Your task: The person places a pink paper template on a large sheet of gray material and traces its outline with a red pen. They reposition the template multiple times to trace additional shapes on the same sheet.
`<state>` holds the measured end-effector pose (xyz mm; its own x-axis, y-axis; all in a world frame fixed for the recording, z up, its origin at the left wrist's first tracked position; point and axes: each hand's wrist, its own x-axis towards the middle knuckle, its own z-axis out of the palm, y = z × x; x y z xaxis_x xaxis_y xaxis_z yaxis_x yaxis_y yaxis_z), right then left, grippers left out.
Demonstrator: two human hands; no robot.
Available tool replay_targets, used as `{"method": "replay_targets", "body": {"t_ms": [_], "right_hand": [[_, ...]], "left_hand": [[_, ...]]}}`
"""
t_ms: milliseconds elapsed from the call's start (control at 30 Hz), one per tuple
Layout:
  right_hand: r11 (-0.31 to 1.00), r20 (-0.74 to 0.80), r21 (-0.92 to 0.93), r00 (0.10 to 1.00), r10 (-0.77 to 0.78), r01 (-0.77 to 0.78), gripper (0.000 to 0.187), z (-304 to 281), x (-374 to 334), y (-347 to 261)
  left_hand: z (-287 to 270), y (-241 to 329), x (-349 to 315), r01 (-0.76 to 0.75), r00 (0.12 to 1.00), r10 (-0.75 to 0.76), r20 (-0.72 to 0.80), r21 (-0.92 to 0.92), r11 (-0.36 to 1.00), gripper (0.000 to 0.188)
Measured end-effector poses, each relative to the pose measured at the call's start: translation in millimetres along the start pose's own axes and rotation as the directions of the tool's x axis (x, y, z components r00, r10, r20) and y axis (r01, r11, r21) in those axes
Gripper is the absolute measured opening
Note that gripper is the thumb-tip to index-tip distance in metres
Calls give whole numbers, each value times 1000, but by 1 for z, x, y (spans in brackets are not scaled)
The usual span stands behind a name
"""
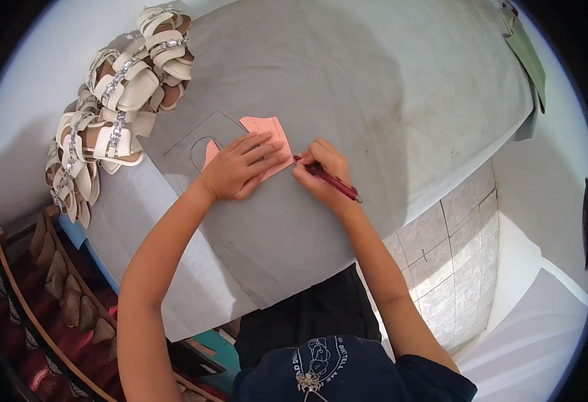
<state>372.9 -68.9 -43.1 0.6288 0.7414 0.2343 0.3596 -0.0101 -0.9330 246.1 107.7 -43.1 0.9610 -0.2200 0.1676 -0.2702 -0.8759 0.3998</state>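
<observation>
A pink, curved pattern piece [278,136] lies flat on grey sheet material [320,80] that covers the table. My left hand [243,164] presses down on it with fingers spread, hiding its middle. In my right hand [327,166] is a dark red pen [334,181], its tip touching the sheet at the pattern's right edge. Just up and left of the pattern, a dark drawn outline [193,137] with straight and curved lines shows on the grey material.
Several cream sandals with jewelled straps [123,87] are piled along the table's left edge. A wooden rack [46,295] holding shoe-shaped pieces stands below at the left. Green material [527,60] hangs over the far right corner. Tiled floor [448,248] shows at the right.
</observation>
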Motion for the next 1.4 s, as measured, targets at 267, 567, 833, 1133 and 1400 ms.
{"method": "replay_targets", "body": {"t_ms": [267,567,833,1133,1400], "right_hand": [[996,-131,-79,991,17,-27,18,12,-13,-9],[994,-170,-93,985,43,-59,20,17,-20,-10],[973,-173,-219,979,-110,71,21,21,-25,-6],[986,-203,-164,979,-24,-10,19,40,-33,-17],[993,-181,-109,983,16,-36,18,48,-38,-22]], "left_hand": [[0,0,-1,2,1000,-2,-25,-13,1000,49],[3,-1,-1,0,999,0,-51,-3,1000,48],[3,-3,-1,1,999,-2,-53,-18,1000,50],[0,0,-1,1,999,-3,-47,-44,999,46],[4,-2,-2,-6,996,1,-91,-54,999,45]]}}
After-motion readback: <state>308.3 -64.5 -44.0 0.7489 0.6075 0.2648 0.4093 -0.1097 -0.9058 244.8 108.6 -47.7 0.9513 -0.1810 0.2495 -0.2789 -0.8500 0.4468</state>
